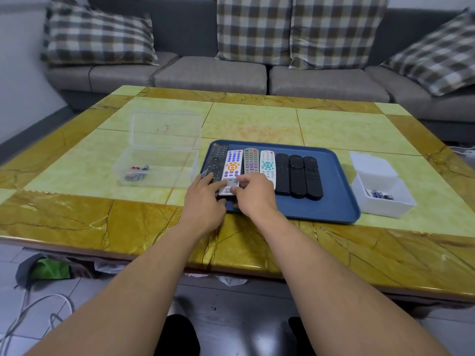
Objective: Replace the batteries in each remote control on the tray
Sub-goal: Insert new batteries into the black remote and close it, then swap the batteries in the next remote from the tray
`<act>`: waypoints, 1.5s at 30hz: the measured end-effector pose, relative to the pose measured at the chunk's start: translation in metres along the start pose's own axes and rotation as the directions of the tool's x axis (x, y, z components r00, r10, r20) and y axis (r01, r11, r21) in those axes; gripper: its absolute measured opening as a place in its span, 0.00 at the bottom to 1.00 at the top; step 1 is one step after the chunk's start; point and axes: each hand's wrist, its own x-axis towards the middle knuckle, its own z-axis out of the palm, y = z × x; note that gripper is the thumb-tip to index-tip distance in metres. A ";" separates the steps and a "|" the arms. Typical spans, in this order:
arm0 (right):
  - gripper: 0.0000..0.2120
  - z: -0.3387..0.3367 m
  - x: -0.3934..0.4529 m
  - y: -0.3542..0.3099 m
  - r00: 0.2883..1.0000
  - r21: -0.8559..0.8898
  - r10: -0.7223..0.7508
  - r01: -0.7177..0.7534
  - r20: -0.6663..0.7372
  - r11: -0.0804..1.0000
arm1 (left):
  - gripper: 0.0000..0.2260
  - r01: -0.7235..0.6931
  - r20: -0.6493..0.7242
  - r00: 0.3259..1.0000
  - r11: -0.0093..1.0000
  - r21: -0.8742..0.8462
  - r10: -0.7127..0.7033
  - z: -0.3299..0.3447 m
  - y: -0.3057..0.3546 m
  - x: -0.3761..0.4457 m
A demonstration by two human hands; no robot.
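Observation:
A blue tray (336,201) on the table holds several remote controls in a row. From the left these are a black remote (217,156), a white remote with blue and orange buttons (232,167), a grey remote (251,160), a white remote with teal buttons (267,163) and three plain black ones (298,176). Both hands meet at the near end of the white blue-and-orange remote. My left hand (205,199) holds it from the left, and my right hand (253,195) pinches it from the right. The remote still lies flat on the tray.
A clear lidded box (159,160), lid open, stands left of the tray with a few batteries (137,172) inside. A white open box (380,186) with batteries (381,195) stands to the right. A grey sofa (210,75) with checked pillows lies beyond the table.

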 end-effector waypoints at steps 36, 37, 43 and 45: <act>0.22 -0.032 -0.006 -0.005 0.943 -0.710 -0.285 0.080 -0.174 0.700 | 0.25 -0.038 -0.068 0.997 0.999 0.037 0.041 0.005 0.010 -0.001; 0.22 -0.036 -0.006 -0.008 0.939 -0.614 -0.275 0.094 -0.206 0.783 | 0.23 -0.051 -0.128 0.991 0.999 -0.015 0.049 0.005 0.010 0.000; 0.15 -0.058 -0.033 -0.022 0.995 0.362 -0.076 0.097 -0.073 0.927 | 0.11 -0.006 -0.112 0.988 0.713 -0.701 -0.102 -0.026 0.042 -0.016; 0.13 -0.064 -0.049 -0.023 0.999 0.532 -0.039 0.017 0.030 0.847 | 0.13 0.055 0.015 0.997 0.569 -0.821 -0.075 -0.032 0.047 -0.022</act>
